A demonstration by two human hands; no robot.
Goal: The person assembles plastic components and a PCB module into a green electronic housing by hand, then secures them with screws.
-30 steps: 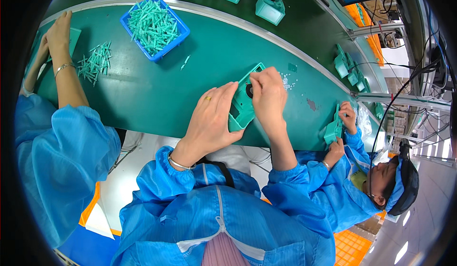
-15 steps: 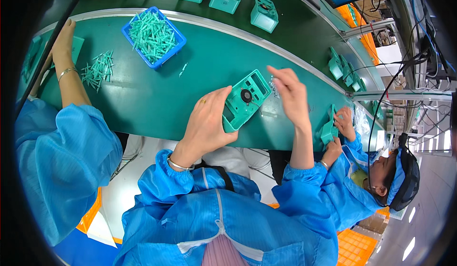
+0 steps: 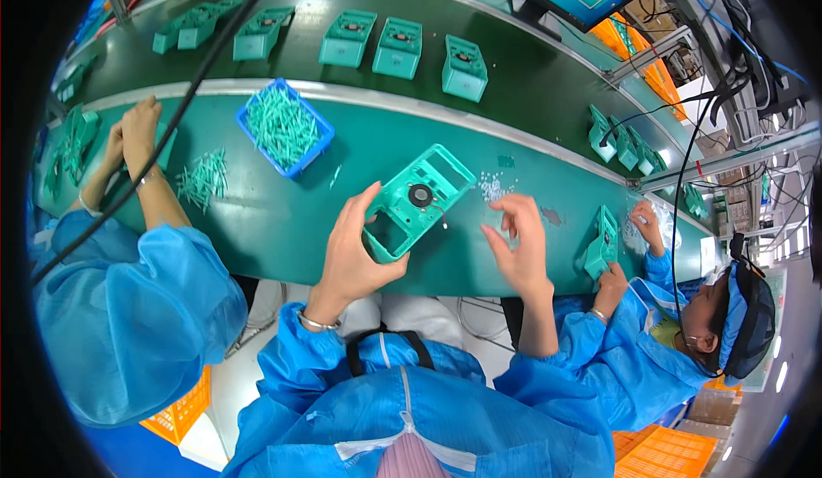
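Hands at frame centre work above the green worktop (image 3: 257,221): left hand (image 3: 355,251) grips a green plastic housing (image 3: 417,200) with a round fan, right hand (image 3: 518,243) beside it, fingers loosely curled, holding nothing visible.

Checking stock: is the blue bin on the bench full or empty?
Full: the blue bin is heaped with pale green sticks that hide its floor.

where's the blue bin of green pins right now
In the head view the blue bin sits on the green table, up and left of the left hand holding the green housing, beside a loose pile of pins.
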